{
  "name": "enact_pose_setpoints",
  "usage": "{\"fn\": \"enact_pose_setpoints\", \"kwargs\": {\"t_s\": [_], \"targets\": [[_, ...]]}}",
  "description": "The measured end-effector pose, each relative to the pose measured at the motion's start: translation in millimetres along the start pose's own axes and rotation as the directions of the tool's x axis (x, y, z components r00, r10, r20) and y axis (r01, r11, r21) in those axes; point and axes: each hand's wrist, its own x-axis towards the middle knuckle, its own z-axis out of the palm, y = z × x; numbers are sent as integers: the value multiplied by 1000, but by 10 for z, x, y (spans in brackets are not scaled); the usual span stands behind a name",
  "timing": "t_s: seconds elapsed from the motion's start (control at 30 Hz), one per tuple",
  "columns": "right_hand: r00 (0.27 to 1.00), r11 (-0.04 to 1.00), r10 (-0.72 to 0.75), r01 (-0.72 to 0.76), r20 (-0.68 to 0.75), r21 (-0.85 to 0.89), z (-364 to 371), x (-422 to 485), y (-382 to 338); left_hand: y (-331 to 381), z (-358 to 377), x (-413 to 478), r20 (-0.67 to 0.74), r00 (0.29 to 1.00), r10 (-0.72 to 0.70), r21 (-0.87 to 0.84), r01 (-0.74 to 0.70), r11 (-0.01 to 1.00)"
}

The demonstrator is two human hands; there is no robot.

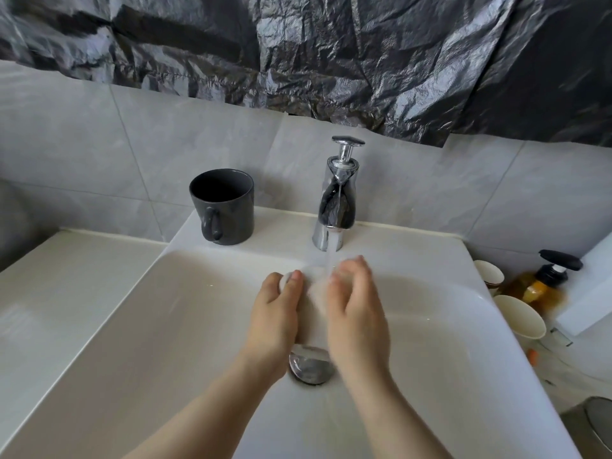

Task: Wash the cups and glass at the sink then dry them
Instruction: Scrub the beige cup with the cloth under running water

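Left grip (275,313) curled round white cup (314,314), held over sink (132,326) under tap (337,200) stream. Right grip (356,313) against cup's other side, blurred; hold unclear. Dark mug (225,207) on ledge beside tap.

Mug (225,207) on the sink rim (397,240) left of the tap (334,200), soap bottle (546,283) far right.

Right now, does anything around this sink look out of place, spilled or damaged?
Only the crumpled black plastic sheet hung above the wall tiles, with a ragged lower edge. Nothing looks spilled; the dark mug stands upright on the sink ledge.
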Motion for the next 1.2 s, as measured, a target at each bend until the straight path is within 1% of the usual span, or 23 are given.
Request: {"fn": "enact_pose_setpoints", "kwargs": {"t_s": [0.07,0.1,0.17,0.23,0.27,0.3,0.33,0.4,0.43,0.47,0.5,0.57,0.6,0.63,0.7,0.77,0.87,0.93,1.0,1.07,1.1,1.13,1.2], "targets": [[989,981,139,-144,47,130,-33,114,18,-20,9,-5,6,1000,23,44,-23,999],[989,984,110,-123,103,131,-36,84,34,-20,6,5,-2,1000,19,34,-18,999],[977,1000,14,-13,213,-3,6,-46,42,-29,-17,56,-36,999,-3,-3,2,1000],[980,995,-61,75,190,-65,62,-125,29,-43,-41,72,-52,999,5,-5,-5,1000],[988,995,-98,101,123,-21,77,-95,72,-50,-42,71,-46,999,26,21,-26,999],[997,995,-68,64,47,81,73,-14,103,-46,-30,54,-34,998,44,45,-42,998],[998,972,60,-62,16,228,47,77,117,-48,-15,38,-23,998,50,63,-49,997],[956,839,284,-285,74,464,-18,163,117,-47,16,22,-14,999,47,58,-46,997],[952,842,293,-300,88,448,-18,124,118,-36,27,25,-23,999,44,48,-43,998],[965,904,234,-262,120,338,-12,53,77,-36,18,45,-50,998,44,37,-42,998],[975,962,155,-186,162,199,35,-47,53,-30,3,67,-81,996,47,20,-45,999],[977,999,29,-33,209,17,119,-179,4,-31,-48,104,-110,993,42,-5,-43,999],[978,999,22,-28,209,27,121,-185,-8,-33,-68,106,-103,994,39,-6,-40,999],[982,989,71,-92,176,112,112,-129,-9,-37,-75,100,-87,995,44,11,-43,999],[956,892,267,-292,119,345,16,39,-27,-56,-52,62,-37,998,52,77,-49,996],[922,837,380,-377,74,397,-45,117,-1,-69,-5,22,21,999,27,99,-29,995],[969,963,231,-240,84,118,10,-27,23,-59,-5,36,18,1000,0,56,-1,998],[981,989,137,-143,140,33,65,-105,55,-47,-29,42,5,1000,8,35,-8,999],[974,970,195,-209,117,123,42,-18,66,-58,-36,24,30,999,40,88,-43,995],[954,900,289,-298,76,319,-3,94,58,-70,-22,1,60,997,50,157,-59,986],[959,894,279,-278,48,351,-9,108,59,-73,-16,2,60,997,48,169,-57,984],[969,918,239,-246,61,312,-4,91,67,-69,-20,9,46,998,44,164,-51,985],[985,987,109,-124,135,105,30,-41,77,-52,-37,47,-5,999,34,105,-33,994]]}}
